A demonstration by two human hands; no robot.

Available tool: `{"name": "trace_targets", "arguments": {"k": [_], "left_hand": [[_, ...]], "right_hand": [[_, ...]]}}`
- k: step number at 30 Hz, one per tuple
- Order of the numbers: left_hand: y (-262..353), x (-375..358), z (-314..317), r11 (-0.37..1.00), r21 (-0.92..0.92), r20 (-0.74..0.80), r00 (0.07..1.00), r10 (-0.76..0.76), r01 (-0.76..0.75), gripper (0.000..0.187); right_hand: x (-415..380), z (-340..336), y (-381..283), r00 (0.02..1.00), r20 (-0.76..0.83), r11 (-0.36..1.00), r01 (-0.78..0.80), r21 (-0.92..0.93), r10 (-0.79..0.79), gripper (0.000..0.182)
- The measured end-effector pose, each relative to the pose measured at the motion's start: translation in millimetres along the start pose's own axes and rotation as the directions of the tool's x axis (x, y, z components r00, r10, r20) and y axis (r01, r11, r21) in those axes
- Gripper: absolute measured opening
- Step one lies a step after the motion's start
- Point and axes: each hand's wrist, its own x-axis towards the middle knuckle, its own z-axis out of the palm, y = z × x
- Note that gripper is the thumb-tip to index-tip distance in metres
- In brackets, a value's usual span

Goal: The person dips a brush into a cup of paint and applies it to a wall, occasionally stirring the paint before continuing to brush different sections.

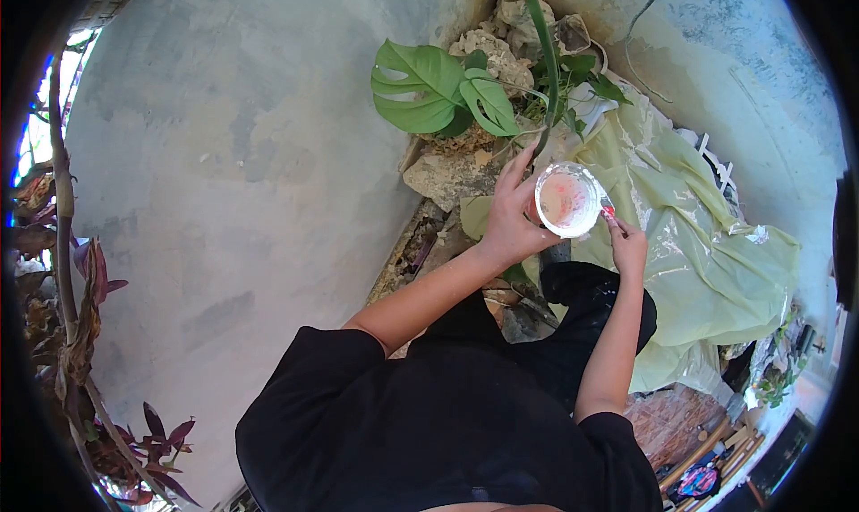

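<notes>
In front of the grey wall (224, 154), a pale green plastic sheet (698, 243) lies over the ground beside a heap of rocks (456, 172) with a big split-leaf plant (438, 91). Over the rocks, the left hand (512, 221) has its grip closed around a small white cup (567, 199); inside is a thin pinkish liquid. The right hand (629, 248) pinches a small red-tipped tool (609, 213) at the cup's rim.

Person seen from above, black short-sleeved top (429, 422) — loose, plain, sleeves ending above the elbows, black trousers (582, 320) — dark and unmarked, bare forearms, left hand (512, 221) and right hand (629, 246) ungloved, no watch or rings visible
</notes>
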Motion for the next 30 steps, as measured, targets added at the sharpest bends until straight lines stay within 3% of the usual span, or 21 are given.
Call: {"name": "trace_targets", "arguments": {"k": [8, 10, 12, 14, 16, 18, 20, 22, 25, 28, 30], "left_hand": [[6.9, -24.6, -14.4, 0.997, -0.026, -0.004, 0.997, 0.073, -0.073, 0.081], [12.7, -37.3, -22.8, 0.997, -0.022, 0.012, 0.997, 0.076, -0.075, 0.079], [16.1, -52.4, -30.4, 0.999, -0.022, 0.034, 0.998, 0.049, -0.048, 0.079], [20.2, -64.5, -41.6, 0.999, 0.005, 0.045, 0.998, 0.04, -0.041, 0.075], [21.1, -70.2, -49.6, 0.999, 0.008, 0.042, 0.999, 0.034, -0.035, 0.071], [19.9, -75.6, -56.9, 0.999, 0.022, 0.041, 0.999, 0.028, -0.028, 0.069], [15.9, -79.5, -56.6, 1.0, -0.008, 0.022, 1.0, 0.006, -0.006, 0.069], [14.0, -80.2, -58.6, 1.0, -0.009, 0.029, 1.0, -0.004, 0.004, 0.069], [8.5, -84.9, -56.0, 1.0, -0.015, 0.026, 1.0, 0.0, 0.0, 0.069], [8.3, -84.1, -51.7, 1.0, -0.02, 0.009, 1.0, 0.005, -0.005, 0.067], [12.5, -80.3, -51.6, 1.0, -0.015, 0.018, 1.0, 0.012, -0.012, 0.066]], "right_hand": [[14.2, 23.1, -7.9, 0.998, 0.022, 0.997, 0.06, -0.04, -0.059, 0.038], [20.9, 35.1, -48.0, 0.99, 0.082, 0.992, 0.121, -0.022, -0.119, 0.036], [40.7, 70.0, -69.4, 0.946, 0.127, 0.938, 0.267, 0.222, -0.3, 0.036], [56.0, 100.4, -110.3, 0.879, 0.17, 0.871, 0.381, 0.311, -0.445, 0.037], [78.2, 141.4, -144.8, 0.815, 0.282, 0.823, 0.359, 0.441, -0.507, 0.038], [85.3, 159.5, -196.3, 0.749, 0.43, 0.81, 0.238, 0.536, -0.504, 0.039], [88.8, 176.7, -242.3, 0.734, 0.479, 0.783, 0.116, 0.611, -0.482, 0.039], [93.4, 196.0, -279.7, 0.698, 0.473, 0.656, -0.005, 0.754, -0.538, 0.039], [104.1, 243.2, -313.3, 0.697, 0.287, 0.557, 0.192, 0.808, -0.657, 0.04], [108.6, 255.2, -317.5, 0.682, 0.29, 0.723, 0.518, 0.458, -0.672, 0.039], [107.6, 251.4, -315.8, 0.694, 0.364, 0.784, 0.545, 0.297, -0.621, 0.038]]}}
